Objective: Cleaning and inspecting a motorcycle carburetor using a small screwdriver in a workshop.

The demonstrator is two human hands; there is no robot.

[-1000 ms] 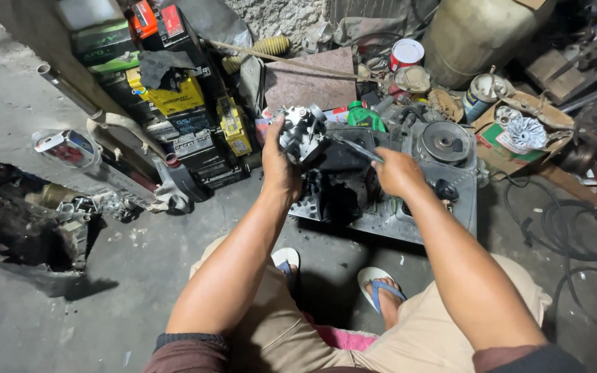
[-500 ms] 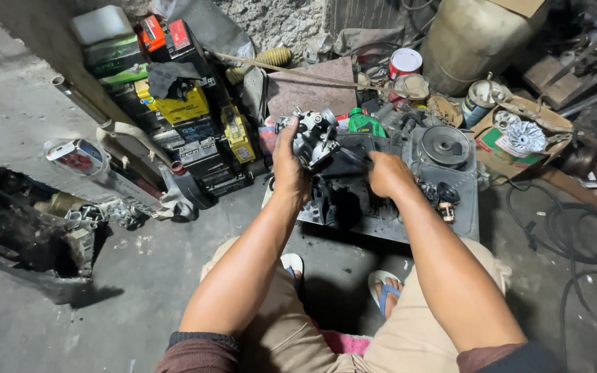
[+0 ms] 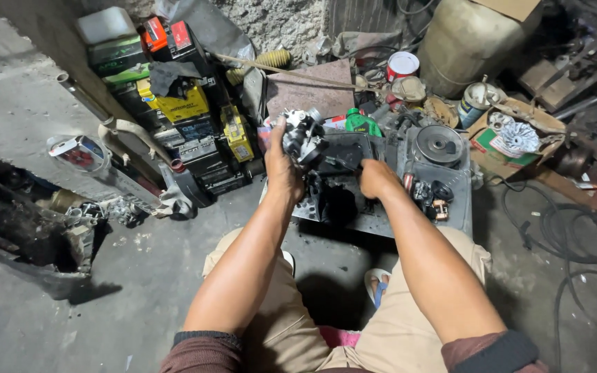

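Note:
My left hand (image 3: 281,166) grips a small grey metal engine part (image 3: 303,132) and holds it up above a metal tray (image 3: 459,207). My right hand (image 3: 378,178) rests closed on a black greasy engine piece (image 3: 336,197) that lies in the tray; what its fingers hold is hidden. A round pulley disc (image 3: 439,144) and small black and orange parts (image 3: 431,195) sit on the tray's right side. A green bottle (image 3: 361,123) stands just behind the tray.
A stack of batteries (image 3: 181,131) in black, yellow and red stands at left. A bent exhaust pipe (image 3: 115,155) lies on the concrete floor. At back right are a large drum (image 3: 475,38), a red-and-white can (image 3: 402,65) and a cardboard box (image 3: 513,138). Black cables (image 3: 575,235) lie at right.
My right hand has dropped from the raised part down onto the black piece in the tray. My left hand keeps holding the grey part up. The view has shifted slightly.

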